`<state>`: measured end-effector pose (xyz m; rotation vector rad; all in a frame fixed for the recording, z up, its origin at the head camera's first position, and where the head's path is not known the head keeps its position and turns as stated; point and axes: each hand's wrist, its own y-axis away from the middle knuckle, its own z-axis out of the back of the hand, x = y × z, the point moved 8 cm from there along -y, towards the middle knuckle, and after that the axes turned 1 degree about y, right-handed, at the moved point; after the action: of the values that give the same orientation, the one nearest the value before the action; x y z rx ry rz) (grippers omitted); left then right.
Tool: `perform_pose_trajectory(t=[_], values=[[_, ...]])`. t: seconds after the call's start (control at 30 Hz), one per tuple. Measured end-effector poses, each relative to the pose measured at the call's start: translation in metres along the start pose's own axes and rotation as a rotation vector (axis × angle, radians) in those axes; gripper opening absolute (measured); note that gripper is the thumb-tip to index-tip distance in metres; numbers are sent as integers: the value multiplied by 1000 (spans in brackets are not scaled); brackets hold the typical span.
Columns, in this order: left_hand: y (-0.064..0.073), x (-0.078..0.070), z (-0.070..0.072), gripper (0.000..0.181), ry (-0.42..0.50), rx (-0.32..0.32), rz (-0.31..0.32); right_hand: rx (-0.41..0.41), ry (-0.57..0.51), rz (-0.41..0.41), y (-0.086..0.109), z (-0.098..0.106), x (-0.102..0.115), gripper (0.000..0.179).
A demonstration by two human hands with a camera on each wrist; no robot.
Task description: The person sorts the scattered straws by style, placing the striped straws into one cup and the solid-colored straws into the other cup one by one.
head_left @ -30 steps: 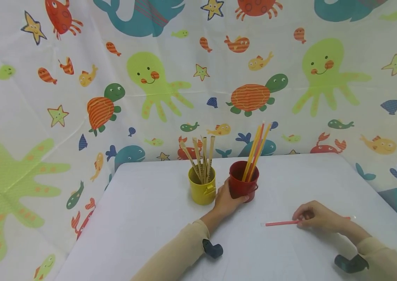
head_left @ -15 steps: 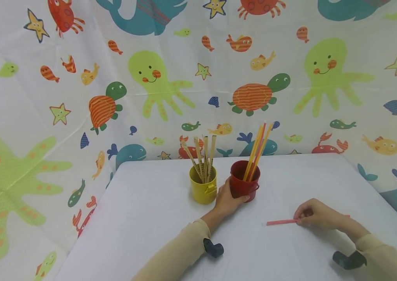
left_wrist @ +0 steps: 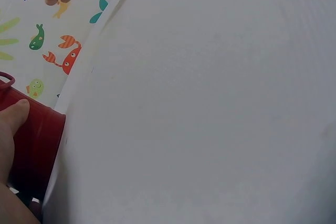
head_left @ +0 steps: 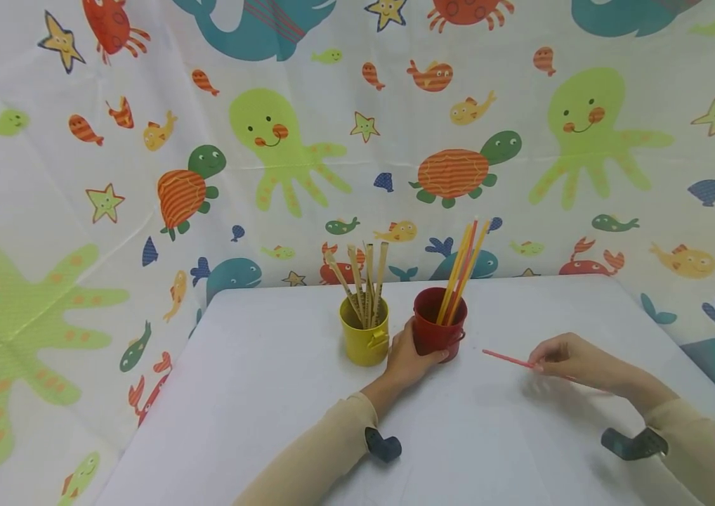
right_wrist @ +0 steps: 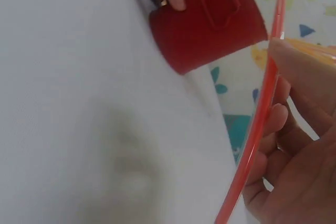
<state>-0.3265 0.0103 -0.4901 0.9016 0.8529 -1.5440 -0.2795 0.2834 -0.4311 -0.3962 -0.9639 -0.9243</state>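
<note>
My left hand (head_left: 407, 358) grips the small red bucket (head_left: 428, 339) low on its side, thumb across the front. Several yellow, orange and red straws (head_left: 458, 274) lean in that bucket. My right hand (head_left: 579, 362) pinches a red straw (head_left: 504, 357) between thumb and fingers, above the table and right of the red bucket. In the right wrist view the straw (right_wrist: 258, 121) runs long and slightly bowed past the thumb, with a clear wrapper edge along it. The left wrist view catches the bucket (left_wrist: 39, 140) with my thumb on its wall.
A yellow bucket (head_left: 362, 348) holding several flat tan sticks (head_left: 366, 288) stands just left of the red one. Both are on a white table (head_left: 269, 393). A cloth printed with sea animals (head_left: 332, 169) hangs behind the table.
My right hand has lifted the red straw off the table, and the straw's left end now tilts up toward the red bucket. My left hand keeps its grip on the bucket.
</note>
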Motion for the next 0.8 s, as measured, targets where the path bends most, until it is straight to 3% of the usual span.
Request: perform_pose_trajectory(t=[0.27, 0.43, 0.53, 0.8], values=[[-1, 0, 2, 85, 2, 4, -6, -153, -3, -96, -6, 21, 17, 26], [-1, 1, 2, 85, -1, 1, -5, -229, -33, -73, -10, 27, 29, 20], [0, 1, 1, 84, 4, 3, -7, -243, -148, -28, -12, 28, 36, 17], [1, 2, 1, 85, 6, 5, -4, -219, -612, 175, -24, 29, 65, 32]])
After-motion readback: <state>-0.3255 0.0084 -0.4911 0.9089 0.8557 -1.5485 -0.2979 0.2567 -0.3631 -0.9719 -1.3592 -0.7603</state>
